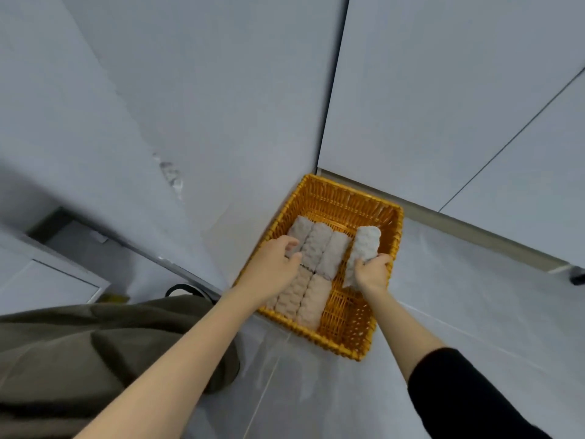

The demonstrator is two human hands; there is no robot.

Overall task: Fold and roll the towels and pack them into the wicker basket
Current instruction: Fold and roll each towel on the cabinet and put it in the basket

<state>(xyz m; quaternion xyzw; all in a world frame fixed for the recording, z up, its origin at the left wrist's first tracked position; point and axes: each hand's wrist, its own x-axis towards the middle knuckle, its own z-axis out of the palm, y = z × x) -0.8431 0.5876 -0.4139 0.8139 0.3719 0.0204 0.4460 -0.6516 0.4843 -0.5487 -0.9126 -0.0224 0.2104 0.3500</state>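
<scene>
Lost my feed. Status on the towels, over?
Right hand gripping rolled towel over wicker basket. Left hand on packed rolls. Right side free.

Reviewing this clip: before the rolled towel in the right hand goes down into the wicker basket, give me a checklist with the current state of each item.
1. Grip: right hand closed around the lower end of the rolled towel: ok.
2. Roll intact, not unwinding: ok.
3. Free slot: bare wicker on the right side of the wicker basket: ok.
4. Packed rolls lying side by side in two rows: ok.
5. Left hand rests on the packed rolls, clear of the free slot: ok.
6. More towels waiting outside the basket: cannot tell.
</scene>
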